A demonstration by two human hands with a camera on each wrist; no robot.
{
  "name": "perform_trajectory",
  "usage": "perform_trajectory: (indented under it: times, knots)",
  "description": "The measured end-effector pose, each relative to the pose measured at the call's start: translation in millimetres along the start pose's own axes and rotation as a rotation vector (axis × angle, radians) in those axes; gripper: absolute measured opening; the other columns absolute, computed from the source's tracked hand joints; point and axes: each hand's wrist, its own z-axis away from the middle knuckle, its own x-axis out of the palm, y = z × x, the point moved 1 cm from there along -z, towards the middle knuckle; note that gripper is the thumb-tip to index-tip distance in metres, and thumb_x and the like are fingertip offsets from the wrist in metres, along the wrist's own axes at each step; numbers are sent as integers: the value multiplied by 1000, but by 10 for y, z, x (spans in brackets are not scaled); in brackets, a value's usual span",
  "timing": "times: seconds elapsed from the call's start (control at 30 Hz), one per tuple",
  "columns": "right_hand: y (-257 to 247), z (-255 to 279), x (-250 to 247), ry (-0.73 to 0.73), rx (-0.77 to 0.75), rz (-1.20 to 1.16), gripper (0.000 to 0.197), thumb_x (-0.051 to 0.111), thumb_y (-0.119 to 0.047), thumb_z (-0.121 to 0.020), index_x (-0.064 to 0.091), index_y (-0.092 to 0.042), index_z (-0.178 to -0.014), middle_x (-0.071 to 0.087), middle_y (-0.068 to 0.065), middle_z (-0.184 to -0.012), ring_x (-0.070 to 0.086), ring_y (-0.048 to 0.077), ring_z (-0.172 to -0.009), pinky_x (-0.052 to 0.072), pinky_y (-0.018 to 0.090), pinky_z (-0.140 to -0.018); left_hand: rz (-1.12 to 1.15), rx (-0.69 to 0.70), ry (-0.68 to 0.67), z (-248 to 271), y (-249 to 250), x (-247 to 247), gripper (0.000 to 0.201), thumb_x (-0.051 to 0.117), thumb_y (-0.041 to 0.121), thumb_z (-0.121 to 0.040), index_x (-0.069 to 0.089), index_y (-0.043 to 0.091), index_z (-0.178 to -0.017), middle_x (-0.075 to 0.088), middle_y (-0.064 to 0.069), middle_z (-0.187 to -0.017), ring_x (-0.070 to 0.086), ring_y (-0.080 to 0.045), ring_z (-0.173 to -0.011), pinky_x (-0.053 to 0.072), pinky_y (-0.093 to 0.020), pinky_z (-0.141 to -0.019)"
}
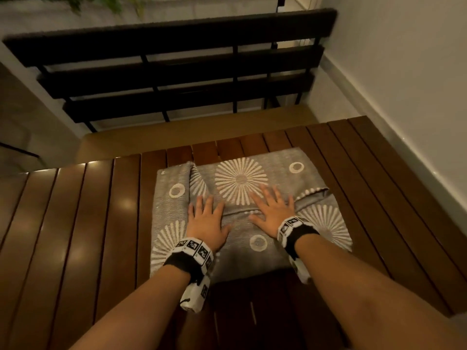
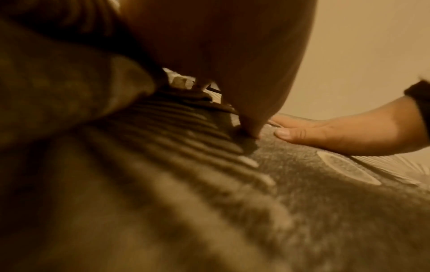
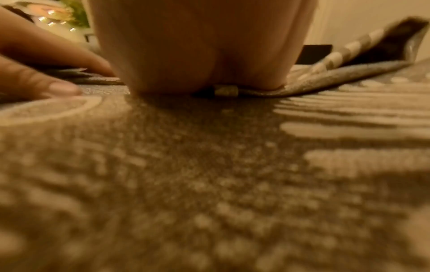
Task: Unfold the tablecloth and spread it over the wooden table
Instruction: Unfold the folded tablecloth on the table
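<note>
Pressing folded tablecloth (image 1: 242, 183) on wooden table (image 1: 75, 223), both hands flat.

The tablecloth (image 1: 252, 195) is grey with cream sunbursts and rings. The slatted tabletop (image 1: 83, 223) is dark reddish-brown. The railing (image 1: 177, 72) is black.

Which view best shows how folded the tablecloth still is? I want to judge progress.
The head view: the whole tablecloth lies folded on the table under the flat left hand and right hand. Both wrist views show only blurred nearby weave, the right one also a raised flap.
</note>
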Motion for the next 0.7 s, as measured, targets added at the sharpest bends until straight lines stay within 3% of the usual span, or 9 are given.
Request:
perform_trajectory:
  times: [0.07,0.13,0.3,0.37,0.47,0.53,0.57,0.63,0.7]
  knots:
    - [-3,-13,-57,-9,16,-8,72,25,-73,-88,-9,-49,-148,-22,-10,-159,-16,27,-147,-6,64,-113,34,24,129,122,-111,-122,63,51,46,-90,32,21,-144,30,-10,-153,21,-33,-142,22,-47,-115]
    - [-80,-86,-198,4,31,2,76,38,-70,-84,11,-41,-149,-1,0,-162,2,33,-147,7,63,-114,66,-10,200,274,-222,-217,72,62,46,-80,33,23,-141,36,-11,-146,30,-35,-136,31,-48,-109]
    - [-691,-404,-725,97,-78,-111,59,46,-55,-88,47,-16,-131,46,13,-134,47,31,-121,41,45,-101,89,-320,-43,581,-470,-141,115,65,67,-65,-12,43,-147,-9,-11,-160,-1,-42,-145,18,-61,-111]
    - [-1092,-549,-785,75,-166,-329,59,51,-52,-90,44,-13,-134,50,12,-135,53,27,-117,45,43,-99,162,-389,-74,634,-568,-142,116,67,63,-69,-19,46,-144,-13,-10,-159,1,-44,-144,26,-61,-109]
    - [-1624,-715,-720,-60,-125,-600,115,68,-68,-70,4,-19,-153,37,11,-152,48,31,-129,43,41,-103,338,-466,-112,729,-774,-180,116,69,48,-72,-22,48,-142,10,-14,-155,29,-42,-136,44,-53,-96]
    - [-1862,-763,-679,-52,-40,-635,138,75,-73,-56,-14,-24,-151,37,13,-151,51,35,-126,47,42,-98,373,-466,-124,787,-887,-244,111,68,38,-74,-17,43,-145,37,-16,-139,55,-36,-113,50,-41,-81]
    - [-1951,-782,-689,-44,-9,-681,140,80,-64,-58,-16,-23,-151,36,13,-151,52,34,-125,48,40,-97,377,-451,-131,804,-932,-290,105,66,34,-76,-12,37,-148,48,-16,-131,60,-33,-104,49,-38,-77]
    - [-2136,-849,-751,-44,26,-744,123,82,-35,-73,-10,-11,-151,37,17,-149,51,33,-125,48,35,-95,495,-456,-102,839,-1057,-369,84,59,24,-82,10,28,-150,60,-15,-121,62,-32,-101,47,-35,-77]
    - [-2372,-860,-918,3,16,-781,92,69,-20,-86,4,-4,-150,44,18,-142,52,33,-122,46,29,-85,721,-548,-10,905,-1285,-417,55,55,20,-86,41,24,-139,64,-13,-120,60,-33,-109,44,-31,-82]
